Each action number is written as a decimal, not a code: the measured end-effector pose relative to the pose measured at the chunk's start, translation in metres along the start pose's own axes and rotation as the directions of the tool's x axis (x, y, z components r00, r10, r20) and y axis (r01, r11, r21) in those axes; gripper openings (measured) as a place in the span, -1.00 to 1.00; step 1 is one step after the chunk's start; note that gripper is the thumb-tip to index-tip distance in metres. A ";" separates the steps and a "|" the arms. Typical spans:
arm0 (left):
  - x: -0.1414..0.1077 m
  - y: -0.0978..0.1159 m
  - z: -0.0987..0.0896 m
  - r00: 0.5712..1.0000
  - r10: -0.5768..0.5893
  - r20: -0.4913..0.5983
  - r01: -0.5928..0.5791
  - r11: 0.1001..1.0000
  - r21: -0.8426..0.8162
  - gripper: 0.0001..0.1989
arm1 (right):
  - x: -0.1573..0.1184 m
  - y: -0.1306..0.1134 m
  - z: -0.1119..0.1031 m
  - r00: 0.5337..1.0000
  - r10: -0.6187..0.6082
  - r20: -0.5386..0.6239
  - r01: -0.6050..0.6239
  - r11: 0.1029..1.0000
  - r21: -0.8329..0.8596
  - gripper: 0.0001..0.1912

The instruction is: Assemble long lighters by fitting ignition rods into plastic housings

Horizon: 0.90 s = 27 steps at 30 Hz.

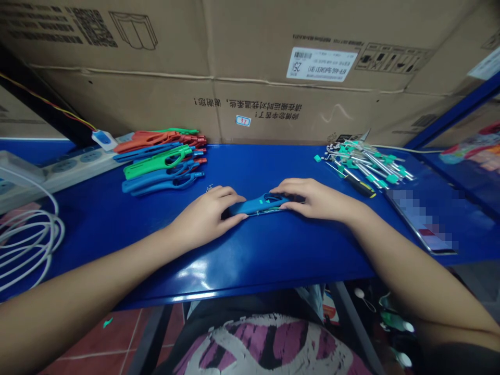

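A blue plastic lighter-shaped casing lies low over the middle of the blue table. Its left end is between the thumb and fingers of my left hand. My right hand pinches the other end, beside the finger loop. Thin metal and green parts show along the casing's near edge. Just behind my left hand sit a few tiny metal pieces. To the left is a pile of blue, green and orange casings. Metal rods with green parts are heaped at the right.
A black and yellow screwdriver lies by the rods, with a phone nearer me. A power strip and a coiled white cable are at the left. Behind the blue table stands a large cardboard box.
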State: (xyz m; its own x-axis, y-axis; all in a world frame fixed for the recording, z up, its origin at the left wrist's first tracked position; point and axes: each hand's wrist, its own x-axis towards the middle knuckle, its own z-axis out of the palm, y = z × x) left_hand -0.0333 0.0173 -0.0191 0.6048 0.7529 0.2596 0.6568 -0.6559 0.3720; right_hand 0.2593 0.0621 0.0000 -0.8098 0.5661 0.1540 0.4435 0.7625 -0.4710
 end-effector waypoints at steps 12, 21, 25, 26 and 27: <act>0.000 -0.001 0.000 1.000 -0.010 0.001 0.010 1.000 -0.013 -0.68 | 0.003 -0.004 0.000 0.995 0.097 -0.016 -0.096 0.994 0.060 -0.65; -0.001 0.000 0.000 1.000 0.005 -0.005 -0.005 1.000 -0.001 -0.70 | 0.003 -0.003 0.004 1.000 -0.012 -0.005 0.012 0.994 0.108 -0.53; -0.002 0.002 -0.002 1.000 0.007 -0.005 -0.007 1.000 0.013 -0.70 | 0.002 -0.004 0.005 0.999 -0.034 -0.009 0.034 0.993 0.112 -0.51; -0.002 0.002 -0.002 1.000 0.006 -0.004 -0.006 1.000 0.016 -0.70 | 0.002 -0.003 0.005 0.999 -0.034 -0.014 0.035 0.993 0.112 -0.52; -0.002 0.003 -0.002 1.000 0.005 -0.005 -0.005 1.000 0.018 -0.70 | 0.002 -0.003 0.005 0.999 -0.033 -0.020 0.035 0.993 0.111 -0.53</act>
State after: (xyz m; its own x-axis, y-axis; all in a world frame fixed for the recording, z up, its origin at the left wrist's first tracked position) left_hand -0.0335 0.0143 -0.0163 0.6060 0.7497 0.2659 0.6615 -0.6606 0.3549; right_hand 0.2540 0.0592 -0.0029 -0.8160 0.5470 0.1870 0.3694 0.7422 -0.5591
